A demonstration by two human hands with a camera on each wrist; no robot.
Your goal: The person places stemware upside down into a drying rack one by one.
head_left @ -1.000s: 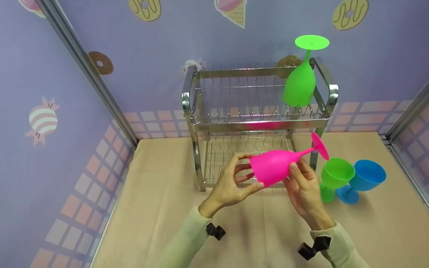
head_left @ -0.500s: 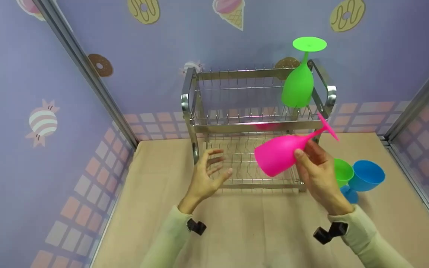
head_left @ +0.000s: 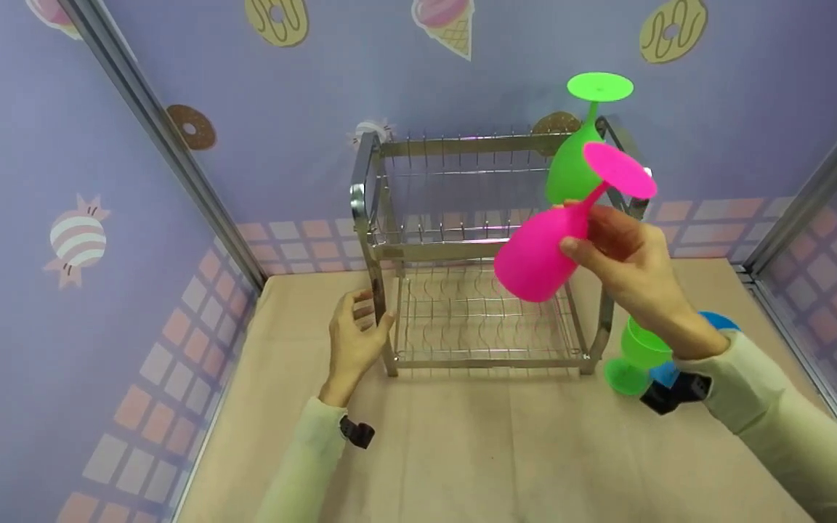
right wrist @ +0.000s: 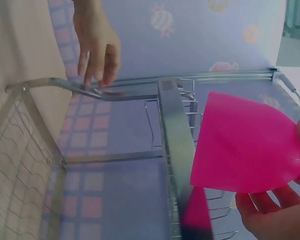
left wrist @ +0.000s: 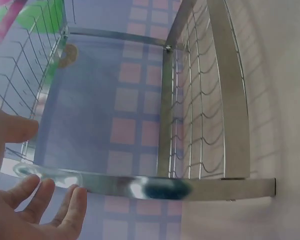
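Observation:
My right hand (head_left: 633,272) pinches a pink plastic goblet (head_left: 538,254) near the base of its bowl. It tilts upside down, foot up and to the right, in front of the rack's top tier. In the right wrist view the goblet's bowl (right wrist: 245,145) overlaps the top rail. My left hand (head_left: 357,341) is at the front left post of the metal dish rack (head_left: 462,252), thumb and fingers loosely spread. The left wrist view has its fingertips (left wrist: 77,197) right at that post (left wrist: 110,185). A green goblet (head_left: 571,167) stands upside down on the top tier's right end, partly hidden.
At the right of the rack, a second green goblet (head_left: 644,347) stands upright on the table (head_left: 491,450). A blue goblet (head_left: 720,319) is behind my right wrist, mostly hidden. The rack's lower tier (head_left: 491,312) has wire dividers. Patterned walls enclose the table.
My left hand let go of the pink goblet and moved left to the rack's post. My right hand raised the goblet toward the top tier, tipping its foot further up.

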